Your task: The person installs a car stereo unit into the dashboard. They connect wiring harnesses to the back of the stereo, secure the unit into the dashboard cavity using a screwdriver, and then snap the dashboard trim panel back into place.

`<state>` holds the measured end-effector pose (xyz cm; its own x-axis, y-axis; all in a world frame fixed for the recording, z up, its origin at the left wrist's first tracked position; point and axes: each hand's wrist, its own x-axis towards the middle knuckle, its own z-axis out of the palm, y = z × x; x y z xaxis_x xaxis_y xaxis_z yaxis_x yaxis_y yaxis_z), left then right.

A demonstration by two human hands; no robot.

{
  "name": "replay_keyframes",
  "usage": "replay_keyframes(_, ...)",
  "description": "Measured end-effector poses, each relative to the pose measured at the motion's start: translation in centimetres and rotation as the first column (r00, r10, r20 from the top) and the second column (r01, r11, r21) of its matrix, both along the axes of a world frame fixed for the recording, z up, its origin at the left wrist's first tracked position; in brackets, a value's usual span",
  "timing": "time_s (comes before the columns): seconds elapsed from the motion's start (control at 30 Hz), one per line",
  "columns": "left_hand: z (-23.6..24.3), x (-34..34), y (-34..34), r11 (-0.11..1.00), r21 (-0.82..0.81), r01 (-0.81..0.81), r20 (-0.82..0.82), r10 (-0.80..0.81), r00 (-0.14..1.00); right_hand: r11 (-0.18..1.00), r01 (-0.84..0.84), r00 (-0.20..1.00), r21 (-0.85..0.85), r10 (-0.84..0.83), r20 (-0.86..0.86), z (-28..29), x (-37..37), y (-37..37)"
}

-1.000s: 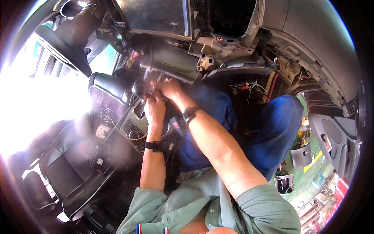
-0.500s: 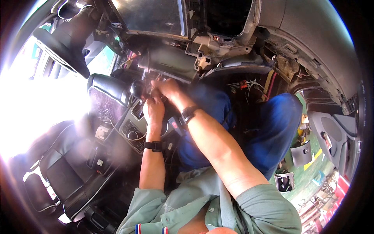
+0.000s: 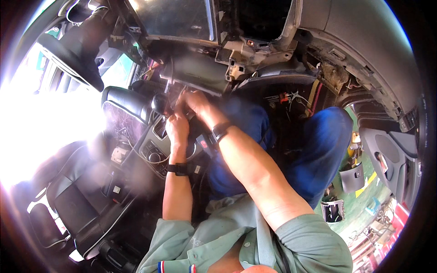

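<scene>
Left hand: Fingers of the left hand (image 3: 177, 127) bend in against the other hand below the dash; whether they grip anything cannot be told.
Right hand: The right hand (image 3: 195, 101) curls just above and beside it, its fingertips lost in blur and shadow; its hold, too, cannot be made out.
Gear knob: The dark, rounded gear knob (image 3: 159, 104) stands on the console just left of the fingers, its lower part hard to see.
Console: Buttons and a round dial (image 3: 155, 151) show on the console (image 3: 144, 140), crossed by a thin pale cable; the forearm covers part of it.
Legs: Blue trousers (image 3: 321, 150), blurred at the nearer knee, hide much of the footwell.
Footwell: A plier-like tool (image 3: 298, 97) lies beside a small red object (image 3: 284, 97), too small to identify.
Dashboard: A dark screen (image 3: 177, 20) is cut off by the upper edge, next to a black opening (image 3: 264, 18).
Driver's side: White glare (image 3: 50, 127) swallows the view above a black seat (image 3: 75, 195).
</scene>
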<state>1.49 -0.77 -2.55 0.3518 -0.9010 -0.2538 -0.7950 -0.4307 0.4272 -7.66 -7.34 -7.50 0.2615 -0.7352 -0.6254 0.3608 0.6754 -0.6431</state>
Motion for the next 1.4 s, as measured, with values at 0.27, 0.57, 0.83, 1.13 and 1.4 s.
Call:
replay_keyframes(0.27,-2.2,0.8,-0.1,0.992,-0.107,0.067,0.105,-0.056,0.993,0.961,0.204,0.952,-0.184,-0.239,-0.19,-4.8,3.0,-0.4)
replay_keyframes(0.57,-0.8,1.1,-0.3,0.993,0.035,0.113,-0.031,-0.111,0.993,0.997,0.069,0.997,-0.02,-0.07,-0.039,-1.1,0.8,0.1)
replay_keyframes(0.83,-2.2,1.4,0.2,0.988,-0.01,0.157,0.111,-0.155,0.982,1.0,-0.02,1.0,-0.006,0.02,-0.011,-3.5,1.5,-0.6)
replay_keyframes(1.13,-0.8,-0.1,-0.1,0.992,-0.114,0.056,-0.004,-0.057,0.998,0.965,0.237,0.961,-0.108,-0.249,-0.116,-3.1,2.0,-0.1)
replay_keyframes(1.4,-1.4,1.3,-0.6,0.988,0.102,-0.112,-0.233,0.134,0.963,0.982,0.178,0.983,-0.067,-0.175,0.054,-4.3,2.0,-0.4)
